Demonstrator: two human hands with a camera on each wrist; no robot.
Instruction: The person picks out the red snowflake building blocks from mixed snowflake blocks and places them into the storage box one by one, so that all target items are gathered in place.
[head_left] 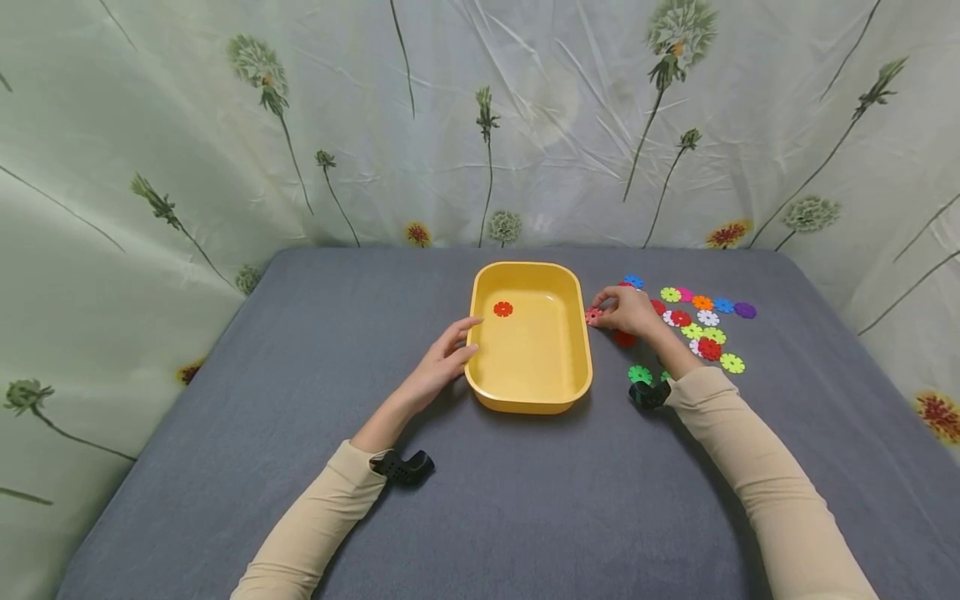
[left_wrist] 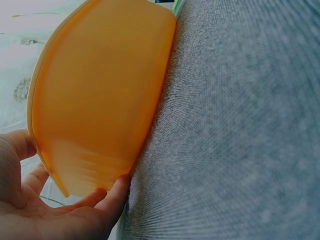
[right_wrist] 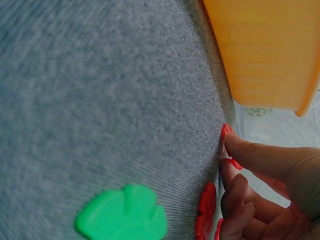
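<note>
A yellow plastic tray [head_left: 528, 400] stands on the grey cloth with one red flower-shaped disc [head_left: 503, 309] inside. My left hand [head_left: 438, 362] touches the tray's left side, its fingers against the rim and outer wall; the left wrist view shows the fingertips along the orange-looking wall [left_wrist: 100, 90]. Just right of the tray, my right hand [head_left: 628, 313] pinches a red flower disc [head_left: 593, 316] between thumb and fingers. The right wrist view shows this disc [right_wrist: 227, 134] partly covered by the thumb. Another red disc [head_left: 624, 339] lies below that hand.
Several flower discs in mixed colours lie scattered right of my right hand, among them a purple disc [head_left: 745, 310] and a yellow-green disc [head_left: 732, 363]. A green disc [head_left: 640, 374] lies near the right wrist. A flower-patterned curtain [head_left: 420, 167] hangs behind the grey table [head_left: 337, 333].
</note>
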